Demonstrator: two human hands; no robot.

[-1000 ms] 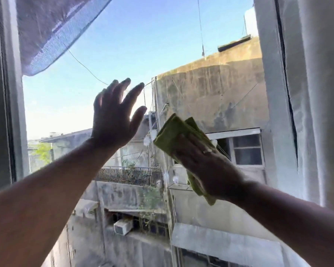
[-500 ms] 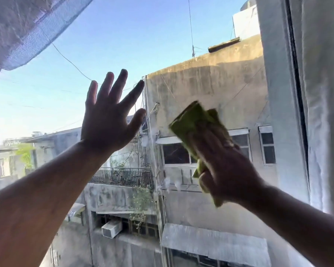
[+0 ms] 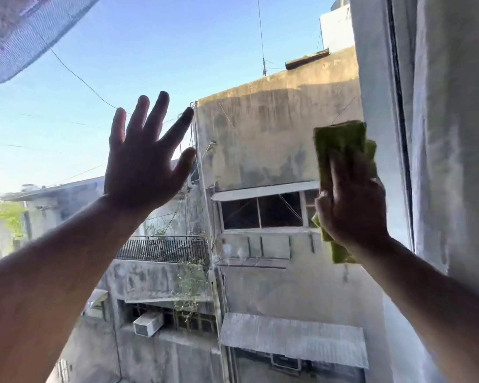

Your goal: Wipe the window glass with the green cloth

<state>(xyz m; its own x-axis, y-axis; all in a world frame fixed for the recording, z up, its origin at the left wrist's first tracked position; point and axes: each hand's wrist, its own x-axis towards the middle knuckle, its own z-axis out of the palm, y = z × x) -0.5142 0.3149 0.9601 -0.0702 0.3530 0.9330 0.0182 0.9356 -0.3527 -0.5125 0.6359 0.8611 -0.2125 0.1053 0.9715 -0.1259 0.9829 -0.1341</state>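
Observation:
The window glass (image 3: 260, 64) fills the view, with sky and grey buildings behind it. My left hand (image 3: 144, 164) is spread flat against the pane at centre left, fingers apart and holding nothing. My right hand (image 3: 354, 208) presses the folded green cloth (image 3: 340, 145) onto the glass close to the right frame. The cloth sticks out above my fingers and hangs a little below my wrist. Faint smears and small spots show on the pane low at centre.
The white window frame (image 3: 376, 106) with its dark seal runs down the right side. A pale curtain (image 3: 459, 134) hangs beside it. A mesh screen (image 3: 17, 31) covers the top left corner.
My right hand has slid the green cloth to the right and upward across the glass, from the centre toward the right frame. My left hand stays spread on the pane.

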